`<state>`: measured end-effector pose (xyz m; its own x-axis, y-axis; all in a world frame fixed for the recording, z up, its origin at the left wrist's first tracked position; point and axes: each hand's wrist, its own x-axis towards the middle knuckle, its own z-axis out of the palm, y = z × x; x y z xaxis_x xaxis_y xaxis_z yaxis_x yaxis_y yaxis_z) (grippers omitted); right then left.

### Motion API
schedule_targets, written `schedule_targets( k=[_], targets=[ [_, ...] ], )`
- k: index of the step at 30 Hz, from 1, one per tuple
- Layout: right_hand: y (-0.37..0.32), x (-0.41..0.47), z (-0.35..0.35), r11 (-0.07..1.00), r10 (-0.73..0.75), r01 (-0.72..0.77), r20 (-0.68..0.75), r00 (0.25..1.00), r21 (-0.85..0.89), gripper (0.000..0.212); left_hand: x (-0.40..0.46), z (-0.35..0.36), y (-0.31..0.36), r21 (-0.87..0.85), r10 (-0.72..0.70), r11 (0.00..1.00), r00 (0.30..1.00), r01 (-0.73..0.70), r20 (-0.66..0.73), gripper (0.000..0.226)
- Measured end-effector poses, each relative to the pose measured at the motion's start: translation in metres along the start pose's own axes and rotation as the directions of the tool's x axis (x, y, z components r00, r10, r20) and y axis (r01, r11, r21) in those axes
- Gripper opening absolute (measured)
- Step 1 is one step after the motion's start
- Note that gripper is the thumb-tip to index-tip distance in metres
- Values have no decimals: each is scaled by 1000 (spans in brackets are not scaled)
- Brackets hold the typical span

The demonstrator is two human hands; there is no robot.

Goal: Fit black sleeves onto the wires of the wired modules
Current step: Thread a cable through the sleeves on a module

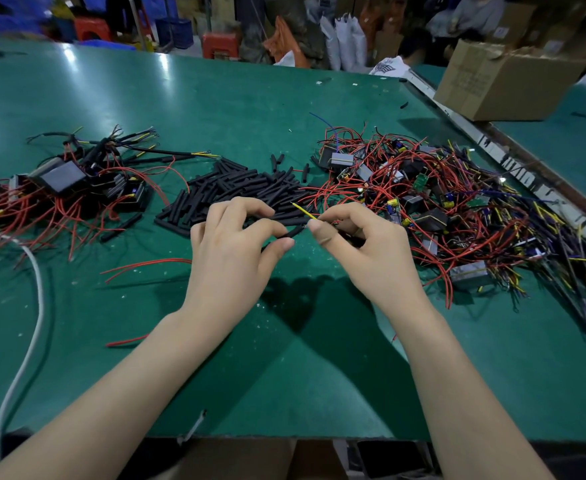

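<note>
The green table (284, 358) fills most of the view, and all places below are given from the heap of black sleeves (236, 194) that lies near its middle.

To the right of the heap, and touching its right edge with some red wires, is the biggest pile: a tangle of wired modules (440, 209) with red, yellow and dark blue wires, small circuit boards and dark square parts. It spreads to the metal rail (492, 147) that borders the table on that side. Behind the rail, far to the right of the heap and further from the person, stands a cardboard box (502, 81).

To the left of the heap, a little apart from it, is a smaller pile of modules (66, 181), and several of its wires already carry black sleeves. A white cable (32, 306) curves over the table further left and nearer to the person. A few loose red wires (146, 265) lie between this cable and the hands.

Both hands are just in front of the heap, on the side of the person. The left hand (236, 247) pinches one black sleeve (293, 232) between thumb and fingers. The right hand (360, 244) pinches a yellow wire (303, 211), whose free end points up and left over the heap. The end of the sleeve is very near to this wire; if they touch, I cannot tell.
</note>
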<state>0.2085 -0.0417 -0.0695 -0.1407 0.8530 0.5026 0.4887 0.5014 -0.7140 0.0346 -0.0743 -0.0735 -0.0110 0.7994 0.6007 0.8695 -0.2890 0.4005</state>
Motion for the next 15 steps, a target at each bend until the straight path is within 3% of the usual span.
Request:
schedule_targets(
  k=[7, 15],
  targets=[
    [-1, -2, 2, 988, 110, -112, 22, 994, 106, 16, 0, -3, -2, -5, 61, 998, 998, -61, 11, 13],
    [-2, 1, 0, 958, 106, -144, 161, 981, 246, 10, -2, -6, -5, -30, 94, 995, 996, -94, 1, 16]
  ],
)
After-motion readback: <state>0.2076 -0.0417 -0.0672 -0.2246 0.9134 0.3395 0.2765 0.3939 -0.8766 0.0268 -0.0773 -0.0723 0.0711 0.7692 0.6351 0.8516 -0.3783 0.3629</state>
